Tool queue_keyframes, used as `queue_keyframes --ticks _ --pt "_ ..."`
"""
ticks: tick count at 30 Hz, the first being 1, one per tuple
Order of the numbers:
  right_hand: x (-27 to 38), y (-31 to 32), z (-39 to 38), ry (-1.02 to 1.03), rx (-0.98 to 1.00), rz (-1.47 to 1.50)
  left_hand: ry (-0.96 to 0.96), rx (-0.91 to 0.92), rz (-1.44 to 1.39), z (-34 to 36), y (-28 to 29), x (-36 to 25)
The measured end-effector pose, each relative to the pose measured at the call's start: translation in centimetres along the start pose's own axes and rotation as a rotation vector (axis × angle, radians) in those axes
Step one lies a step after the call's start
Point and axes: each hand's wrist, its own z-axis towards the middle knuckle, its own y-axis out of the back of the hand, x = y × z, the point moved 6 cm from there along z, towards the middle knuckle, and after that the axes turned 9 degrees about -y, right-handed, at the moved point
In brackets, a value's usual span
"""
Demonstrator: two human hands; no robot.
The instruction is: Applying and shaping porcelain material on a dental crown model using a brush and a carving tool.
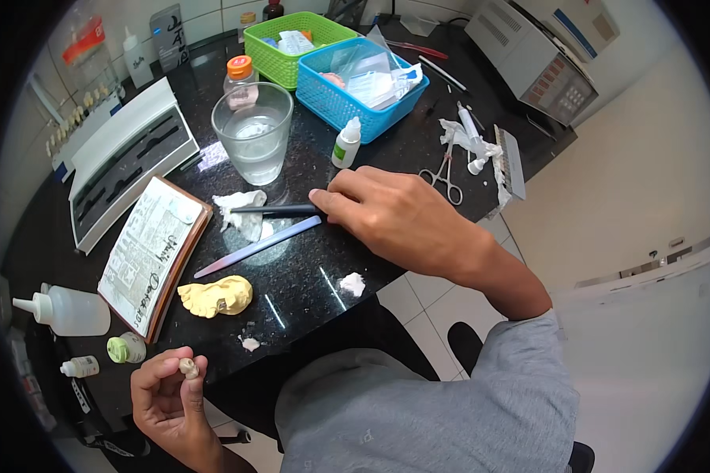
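My right hand (394,221) grips a thin black-handled tool (284,210), whose far end rests at a crumpled white tissue (244,217). Pinched in my left hand (173,406) is a small beige tooth-like piece (188,368). A blue-and-pink tapered stick (256,247) lies just below the black tool. A yellow dental cast (215,297) sits on the black countertop (308,319), above my left hand, with small white powder heaps (352,284) nearby. A glass of clear water (252,140) stands behind the tissue, beside a small dropper bottle (346,145).
Green (272,59) and blue baskets (331,91) stand at the back, near an orange-capped bottle (240,71). Scissor-like clamps (447,180) lie right, below a grey machine (528,55). Left are a white case (130,158), a notebook (146,252) and a squeeze bottle (71,311).
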Motion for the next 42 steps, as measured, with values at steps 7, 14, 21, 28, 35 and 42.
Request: queue_keyframes --ticks 7,14,21,28,35,42 --pt "-9.8 7.6 -5.3 -0.557 -0.408 0.150 -0.050 -0.052 0.149 0.3 -0.9 -0.1" --pt "-17.8 4.4 -6.7 -0.705 -0.007 -0.072 -0.087 -0.033 0.135 0.9 -2.2 -0.2" --pt "-19.2 2.6 -5.6 -0.616 0.034 -0.218 -0.102 -0.025 0.147 0.8 -3.0 -0.3" --pt "-22.9 3.6 -4.2 -0.760 -0.289 0.009 -0.100 -0.042 0.135 0.8 -3.4 -0.5" --pt "-27.2 0.9 -5.1 -0.917 -0.329 1.274 -0.062 -0.108 0.001 0.9 -4.2 -0.1" --pt "-28.8 0.4 -5.3 -0.916 -0.336 1.438 -0.058 -0.114 -0.032 0.7 -4.4 -0.4"
